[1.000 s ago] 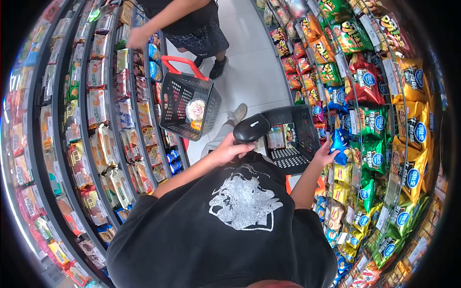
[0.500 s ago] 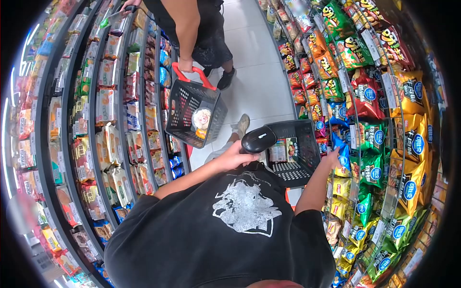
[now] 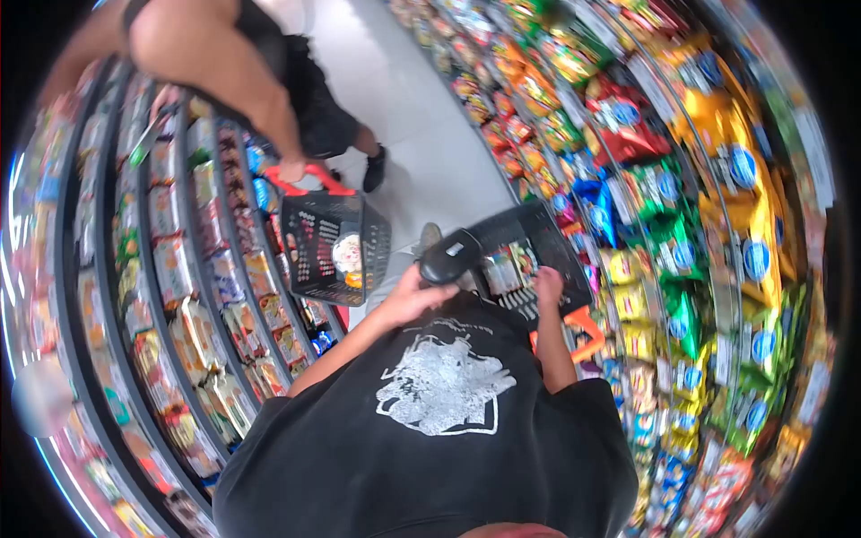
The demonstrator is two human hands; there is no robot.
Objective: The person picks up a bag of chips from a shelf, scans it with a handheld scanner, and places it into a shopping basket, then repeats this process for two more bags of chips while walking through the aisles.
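Observation:
My left hand (image 3: 418, 296) is closed around the handle of a black barcode scanner (image 3: 451, 257), whose rounded head points up in front of my shirt. Just beyond it is a dark shopping basket (image 3: 574, 235) with perforated walls and an orange handle (image 3: 585, 335). Several small packaged items (image 3: 508, 267) lie in the basket. Over its right side is my right hand (image 3: 548, 287), blurred, with no bag visible in it; I cannot make out how its fingers sit. A blue snack bag (image 3: 595, 208) is on the shelf beyond the basket.
At the upper left a person in dark clothes (image 3: 327, 117) grips the red handle of another basket (image 3: 327, 211), which holds a round package (image 3: 347, 254). Packed snack shelves line the right, with green bags (image 3: 674, 247). Packaged goods (image 3: 184, 327) fill the left shelves. Pale floor (image 3: 421, 117) runs between.
My right hand has left the blue bag on the right shelf and come back over the basket. The view has turned, and the other person appears further left.

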